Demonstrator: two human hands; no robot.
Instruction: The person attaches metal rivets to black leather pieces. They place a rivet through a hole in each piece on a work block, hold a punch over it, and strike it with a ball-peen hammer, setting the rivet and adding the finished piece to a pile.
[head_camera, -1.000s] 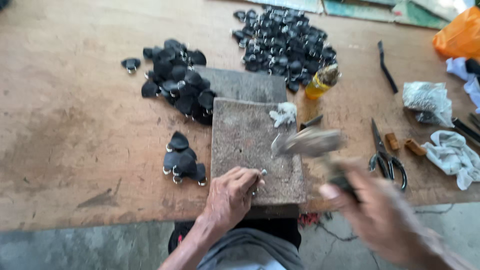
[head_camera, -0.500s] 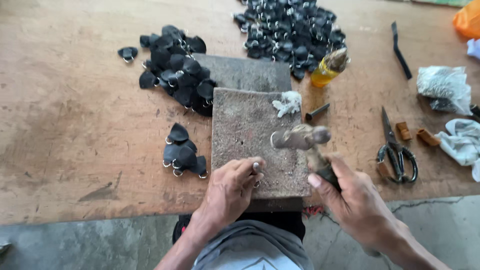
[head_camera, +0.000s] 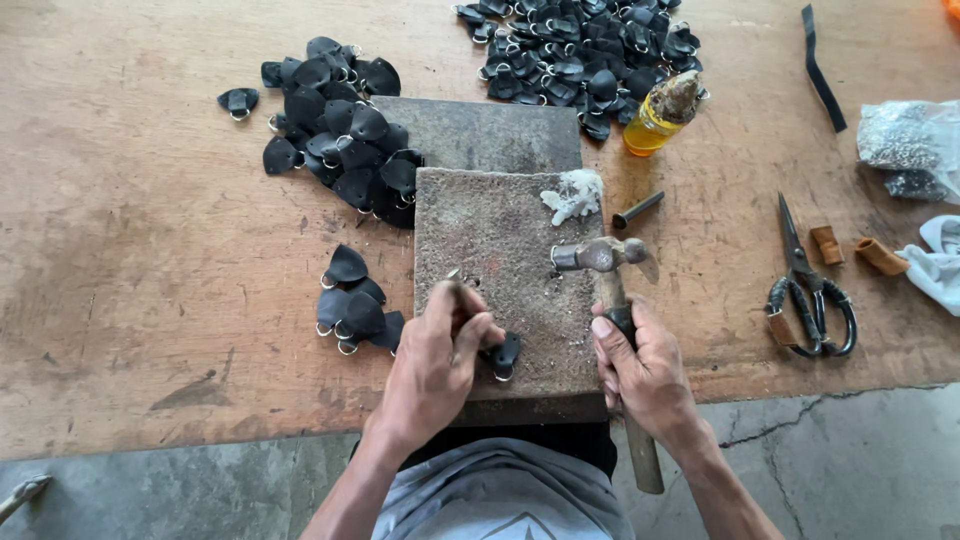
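Observation:
My left hand (head_camera: 438, 352) pinches a thin metal punch (head_camera: 456, 280) upright on a rough stone block (head_camera: 500, 240), beside a black leather tab (head_camera: 503, 354) with a metal ring lying on the block's near edge. My right hand (head_camera: 640, 362) grips the wooden handle of a hammer (head_camera: 603, 258), whose steel head hovers over the block to the right of the punch. A small group of black tabs (head_camera: 355, 305) lies just left of the block.
Two larger heaps of black tabs lie at the back: one left (head_camera: 335, 125), one centre (head_camera: 580, 50). A yellow bottle (head_camera: 660, 115), a metal rod (head_camera: 637, 210), scissors (head_camera: 805, 285), brown bits (head_camera: 850, 248), a black strip (head_camera: 822, 68) and bags sit to the right on the wooden table (head_camera: 150, 250).
The hammer came down from a blurred swing and now rests low over the block. My left hand shifted on the punch, with a tab now beside it.

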